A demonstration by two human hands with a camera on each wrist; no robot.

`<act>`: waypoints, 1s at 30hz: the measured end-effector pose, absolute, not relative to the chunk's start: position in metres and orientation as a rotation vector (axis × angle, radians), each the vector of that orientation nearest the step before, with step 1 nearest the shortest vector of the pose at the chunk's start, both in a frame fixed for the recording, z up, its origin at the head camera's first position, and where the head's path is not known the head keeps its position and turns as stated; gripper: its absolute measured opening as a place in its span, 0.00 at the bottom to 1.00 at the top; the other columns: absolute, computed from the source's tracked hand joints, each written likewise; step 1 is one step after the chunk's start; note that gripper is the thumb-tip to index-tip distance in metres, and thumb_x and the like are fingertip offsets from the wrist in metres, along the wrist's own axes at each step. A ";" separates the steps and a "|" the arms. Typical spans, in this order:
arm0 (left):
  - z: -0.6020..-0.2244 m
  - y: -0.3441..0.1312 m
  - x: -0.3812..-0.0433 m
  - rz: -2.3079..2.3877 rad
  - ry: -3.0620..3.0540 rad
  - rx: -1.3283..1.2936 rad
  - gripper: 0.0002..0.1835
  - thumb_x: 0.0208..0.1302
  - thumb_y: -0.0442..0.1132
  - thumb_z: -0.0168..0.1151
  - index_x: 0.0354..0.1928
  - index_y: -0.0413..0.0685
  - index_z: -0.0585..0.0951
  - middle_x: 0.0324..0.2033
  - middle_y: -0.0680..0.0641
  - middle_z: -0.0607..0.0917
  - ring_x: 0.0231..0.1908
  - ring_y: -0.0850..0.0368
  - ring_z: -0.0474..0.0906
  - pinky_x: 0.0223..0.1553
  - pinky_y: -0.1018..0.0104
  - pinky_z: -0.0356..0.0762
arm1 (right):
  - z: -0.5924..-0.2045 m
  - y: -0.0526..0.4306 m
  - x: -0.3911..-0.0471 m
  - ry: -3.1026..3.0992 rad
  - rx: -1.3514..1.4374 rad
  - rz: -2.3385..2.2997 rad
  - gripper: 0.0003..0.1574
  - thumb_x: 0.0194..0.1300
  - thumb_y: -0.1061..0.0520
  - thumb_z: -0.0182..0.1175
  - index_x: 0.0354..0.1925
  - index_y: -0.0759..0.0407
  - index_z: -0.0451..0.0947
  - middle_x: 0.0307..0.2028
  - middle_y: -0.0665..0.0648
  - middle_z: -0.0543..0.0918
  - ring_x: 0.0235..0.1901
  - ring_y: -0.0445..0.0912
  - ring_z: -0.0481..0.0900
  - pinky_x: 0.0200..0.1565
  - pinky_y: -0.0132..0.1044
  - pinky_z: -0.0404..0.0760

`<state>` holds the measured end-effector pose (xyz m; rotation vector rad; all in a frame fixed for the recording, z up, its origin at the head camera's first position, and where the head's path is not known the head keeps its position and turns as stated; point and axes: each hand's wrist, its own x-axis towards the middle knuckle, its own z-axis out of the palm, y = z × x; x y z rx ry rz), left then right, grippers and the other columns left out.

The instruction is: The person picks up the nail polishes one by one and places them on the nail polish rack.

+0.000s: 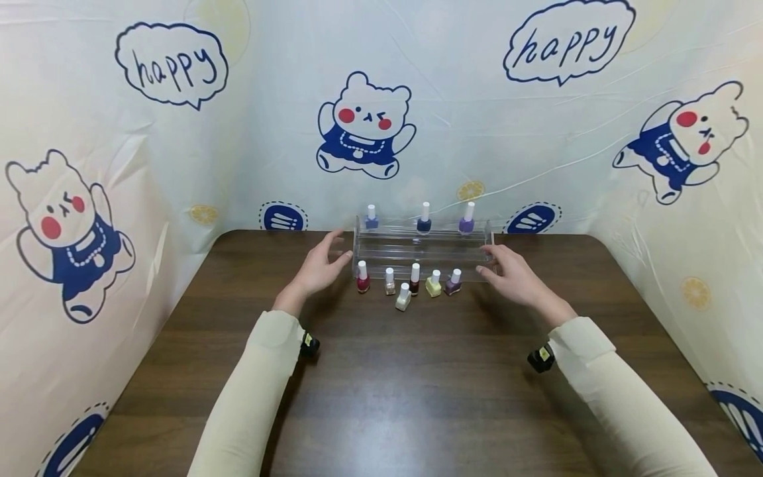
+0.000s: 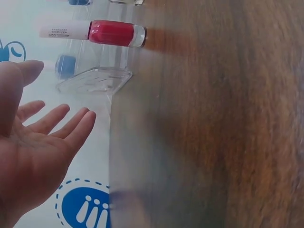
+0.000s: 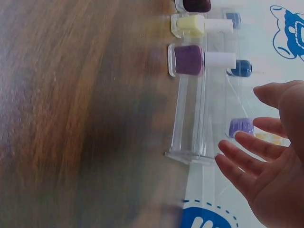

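"Head view: where was the clear rack (image 1: 390, 250)?"

"Near the table's (image 1: 369, 377) far edge, between the left hand (image 1: 318, 268) and the right hand (image 1: 517, 275). Both hands' fingers (image 2: 80, 129) were spread and held nothing; whether the right ones touched the rack, I couldn't tell."

"What might have gone wrong?"

"A bump could have toppled the three polish bottles (image 1: 424, 220) on its top tier, or a backward tug could have upset the front bottles (image 1: 414, 281)."

"Its look?"

"Transparent, glossy, stepped, with slanting end panels."
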<state>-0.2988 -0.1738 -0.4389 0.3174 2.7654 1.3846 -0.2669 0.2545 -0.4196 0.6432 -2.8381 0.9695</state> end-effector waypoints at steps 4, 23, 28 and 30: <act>-0.442 -0.172 -0.300 1.417 2.759 0.302 0.35 0.78 0.49 0.56 0.80 0.54 0.57 0.74 0.39 0.67 0.69 0.39 0.70 0.62 0.41 0.77 | -0.421 0.250 -0.265 -2.825 0.648 1.026 0.29 0.75 0.58 0.59 0.67 0.71 0.68 0.60 0.74 0.76 0.54 0.66 0.80 0.55 0.61 0.81; -0.450 -0.161 -0.304 1.590 2.622 0.258 0.33 0.76 0.35 0.57 0.78 0.44 0.59 0.75 0.36 0.65 0.70 0.37 0.68 0.65 0.43 0.73 | -0.430 0.233 -0.265 -2.805 0.731 1.160 0.29 0.71 0.60 0.65 0.64 0.71 0.71 0.61 0.73 0.77 0.55 0.68 0.81 0.57 0.60 0.81; -0.452 -0.158 -0.305 1.601 2.586 0.248 0.33 0.77 0.34 0.56 0.79 0.45 0.58 0.76 0.37 0.63 0.71 0.38 0.67 0.67 0.44 0.72 | -0.431 0.230 -0.266 -2.808 0.749 1.168 0.27 0.71 0.61 0.65 0.63 0.71 0.72 0.61 0.74 0.77 0.55 0.68 0.81 0.57 0.61 0.80; -0.452 -0.157 -0.305 1.613 2.566 0.241 0.33 0.76 0.33 0.56 0.79 0.45 0.58 0.76 0.38 0.62 0.71 0.38 0.67 0.67 0.45 0.71 | -0.431 0.229 -0.266 -2.808 0.752 1.169 0.27 0.70 0.62 0.65 0.63 0.72 0.72 0.60 0.73 0.77 0.54 0.67 0.81 0.57 0.61 0.80</act>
